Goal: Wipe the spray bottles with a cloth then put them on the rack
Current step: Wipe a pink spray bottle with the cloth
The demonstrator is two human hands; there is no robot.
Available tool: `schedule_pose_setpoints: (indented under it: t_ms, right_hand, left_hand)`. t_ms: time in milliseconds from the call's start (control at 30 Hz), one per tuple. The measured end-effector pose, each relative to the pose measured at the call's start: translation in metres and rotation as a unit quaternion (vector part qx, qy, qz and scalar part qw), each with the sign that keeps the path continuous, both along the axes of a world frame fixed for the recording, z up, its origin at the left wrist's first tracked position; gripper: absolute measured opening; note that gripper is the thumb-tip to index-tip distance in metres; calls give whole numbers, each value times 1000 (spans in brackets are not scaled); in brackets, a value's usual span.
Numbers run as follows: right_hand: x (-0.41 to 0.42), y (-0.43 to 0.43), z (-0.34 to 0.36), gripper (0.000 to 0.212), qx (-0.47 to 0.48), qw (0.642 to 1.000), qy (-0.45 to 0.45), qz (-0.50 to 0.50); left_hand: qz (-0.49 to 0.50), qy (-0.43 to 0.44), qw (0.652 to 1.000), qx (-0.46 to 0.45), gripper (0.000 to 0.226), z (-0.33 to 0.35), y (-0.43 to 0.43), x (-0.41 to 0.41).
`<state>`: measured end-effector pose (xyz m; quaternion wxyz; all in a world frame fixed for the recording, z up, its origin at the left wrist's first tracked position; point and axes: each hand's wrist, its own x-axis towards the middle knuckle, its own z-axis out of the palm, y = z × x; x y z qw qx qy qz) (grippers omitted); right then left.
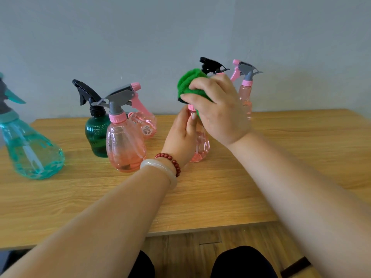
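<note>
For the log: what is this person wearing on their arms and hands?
Both forearms are bare, with no sleeves or gloves in view. The left hand has at its wrist a smooth, pale whitish bangle and a bracelet of round dark red beads. The right hand and its wrist show no jewellery.

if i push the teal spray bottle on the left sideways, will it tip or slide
Probably slide: the teal spray bottle has a broad base resting flat on the wooden table. It looks nearly empty, only the dip tube showing through clear plastic, so likely light. Its smooth faceted wall may be slippery to grip.
</note>
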<state>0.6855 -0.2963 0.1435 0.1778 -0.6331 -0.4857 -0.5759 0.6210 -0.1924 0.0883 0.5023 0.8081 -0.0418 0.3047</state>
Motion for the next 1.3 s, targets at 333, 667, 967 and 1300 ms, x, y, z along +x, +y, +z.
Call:
schedule_pose_setpoints:
  t_ms: [333, 667, 967, 1300]
  right_hand:
    - [-4, -32, -25, 21, -5, 994, 112, 4]
    - [-18, -16, -11, 21, 14, 995, 103, 1]
    - [-30, -45, -34, 23, 202, 947, 249, 10]
    - [-23, -7, -25, 18, 314, 858, 388, 118]
  left_hand:
    - [-16, -3, 1000, 5, 22, 3, 1, -3]
    - [-15, -9, 1000, 23, 21, 4, 0, -6]
    - [-11, 21, 1000, -18, 11, 4, -1, -5]
    - [31, 14, 998, -49, 10, 11, -7, -6]
